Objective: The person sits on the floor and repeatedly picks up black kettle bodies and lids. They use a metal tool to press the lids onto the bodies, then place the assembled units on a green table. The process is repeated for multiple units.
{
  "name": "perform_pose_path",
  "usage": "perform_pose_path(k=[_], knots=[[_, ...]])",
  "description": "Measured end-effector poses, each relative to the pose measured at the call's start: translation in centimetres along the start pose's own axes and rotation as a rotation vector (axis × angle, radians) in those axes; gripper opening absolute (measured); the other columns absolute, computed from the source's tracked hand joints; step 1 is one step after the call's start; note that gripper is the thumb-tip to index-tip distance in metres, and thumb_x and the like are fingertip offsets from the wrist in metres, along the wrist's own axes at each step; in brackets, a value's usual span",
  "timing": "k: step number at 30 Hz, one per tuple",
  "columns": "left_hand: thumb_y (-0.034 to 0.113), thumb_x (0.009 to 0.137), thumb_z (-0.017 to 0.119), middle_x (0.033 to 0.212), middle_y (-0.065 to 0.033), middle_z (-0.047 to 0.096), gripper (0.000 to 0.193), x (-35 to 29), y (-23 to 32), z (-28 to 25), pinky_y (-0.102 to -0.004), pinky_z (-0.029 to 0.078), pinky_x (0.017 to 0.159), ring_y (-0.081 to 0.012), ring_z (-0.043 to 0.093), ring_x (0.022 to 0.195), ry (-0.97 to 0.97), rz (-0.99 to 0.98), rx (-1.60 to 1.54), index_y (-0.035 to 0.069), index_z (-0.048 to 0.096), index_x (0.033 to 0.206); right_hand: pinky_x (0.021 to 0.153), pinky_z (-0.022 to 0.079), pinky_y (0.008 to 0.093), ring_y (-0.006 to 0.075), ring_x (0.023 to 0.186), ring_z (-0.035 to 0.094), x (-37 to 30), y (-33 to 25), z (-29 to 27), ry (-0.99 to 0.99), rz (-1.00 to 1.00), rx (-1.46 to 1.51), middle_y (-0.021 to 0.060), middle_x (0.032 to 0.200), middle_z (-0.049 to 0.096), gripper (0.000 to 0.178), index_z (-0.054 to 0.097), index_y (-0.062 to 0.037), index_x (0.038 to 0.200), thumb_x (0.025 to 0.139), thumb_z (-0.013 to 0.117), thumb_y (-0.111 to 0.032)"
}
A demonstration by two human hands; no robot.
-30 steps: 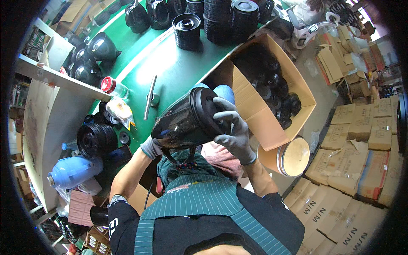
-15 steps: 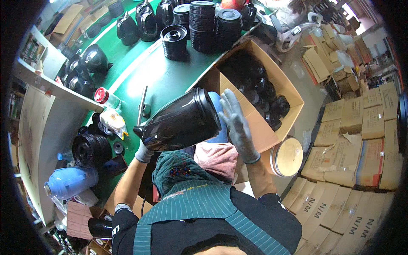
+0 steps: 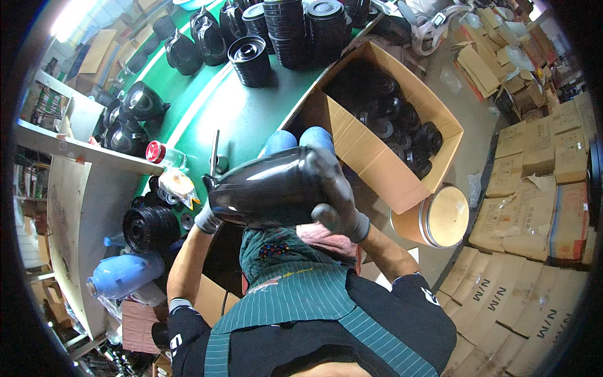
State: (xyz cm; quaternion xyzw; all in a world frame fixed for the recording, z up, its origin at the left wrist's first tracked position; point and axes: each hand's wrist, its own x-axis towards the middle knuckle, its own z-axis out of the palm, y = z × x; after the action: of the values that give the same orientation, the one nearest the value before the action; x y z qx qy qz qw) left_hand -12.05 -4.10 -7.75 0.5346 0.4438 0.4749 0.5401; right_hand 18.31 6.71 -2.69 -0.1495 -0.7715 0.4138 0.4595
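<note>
A glossy black plastic jug body (image 3: 264,191) lies on its side across my lap, its spouted narrower end to the left and its wide end to the right. My left hand (image 3: 207,220), in a grey glove, grips the spouted end from below; its fingers are mostly hidden behind the jug. Wrapped over the wide rim is my gloved right hand (image 3: 339,198), thumb on the near side. Just beyond the spouted end, a metal rod (image 3: 215,151) stands up from the green table (image 3: 207,113).
An open cardboard box (image 3: 377,160) full of black round parts stands to the right, beside a round drum (image 3: 449,217). Black lids (image 3: 286,38) are stacked at the back. A red-capped jar (image 3: 164,154) and a blue flask (image 3: 129,274) are on the left.
My right hand, held flat and apart beside the wide end before, has closed over its rim. The jug has tipped closer to level, and the whole view has shifted slightly.
</note>
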Motion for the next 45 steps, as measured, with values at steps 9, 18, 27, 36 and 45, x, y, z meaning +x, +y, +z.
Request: perform_pose_path(k=[9,18,27,36,45], knots=[[0.020,0.080,0.097,0.161,-0.0132,0.054,0.095,-1.2,-3.7,1.1,-0.0456,0.044,0.123,-0.0273,0.057,0.142,-0.086,-0.143,-0.022,0.009,0.049,0.160,0.122,0.036,0.0577,0.0519,0.146,0.044,1.9,0.7,-1.7,-0.177,-0.142,-0.030,0.0308,0.162,0.039,0.089,0.057,-0.0142,0.155,0.092,0.065,-0.076],[0.024,0.091,0.082,0.135,-0.0154,0.070,0.057,-4.5,-2.2,-1.2,-0.0426,0.053,0.108,-0.0277,0.069,0.121,0.396,-0.064,-0.076,0.000,0.063,0.139,0.129,0.025,0.0492,0.0434,0.158,0.033,0.5,2.7,-1.4,-0.040,0.002,0.243,0.0315,0.169,0.031,0.098,0.040,0.0036,0.164,0.102,0.055,-0.071],[0.026,0.097,0.069,0.120,-0.0212,0.078,0.041,1.1,4.9,2.1,-0.0394,0.058,0.097,-0.0319,0.077,0.108,0.453,0.498,0.863,-0.007,0.074,0.123,0.127,0.033,0.0347,0.0180,0.149,0.045,1.9,5.0,-1.8,-0.039,0.823,0.735,0.0100,0.157,0.053,0.074,0.041,-0.0014,0.161,0.114,0.042,-0.059],[0.016,0.096,0.076,0.123,-0.0116,0.073,0.042,-0.1,-3.0,-1.8,-0.0375,0.056,0.102,-0.0222,0.070,0.111,0.449,-0.067,-0.056,-0.002,0.068,0.133,0.129,0.025,0.0484,0.0431,0.157,0.036,3.0,0.5,-0.7,-0.024,0.174,0.143,0.0309,0.168,0.036,0.090,0.038,0.0050,0.164,0.108,0.049,-0.065],[0.024,0.105,0.069,0.133,-0.0156,0.073,0.043,0.9,1.3,0.1,-0.0431,0.056,0.108,-0.0313,0.072,0.118,0.455,0.075,0.325,-0.001,0.067,0.139,0.129,0.029,0.0382,0.0266,0.155,0.041,2.9,3.6,-0.6,-0.021,0.437,0.418,0.0196,0.168,0.041,0.084,0.037,0.0047,0.165,0.112,0.047,-0.059]])
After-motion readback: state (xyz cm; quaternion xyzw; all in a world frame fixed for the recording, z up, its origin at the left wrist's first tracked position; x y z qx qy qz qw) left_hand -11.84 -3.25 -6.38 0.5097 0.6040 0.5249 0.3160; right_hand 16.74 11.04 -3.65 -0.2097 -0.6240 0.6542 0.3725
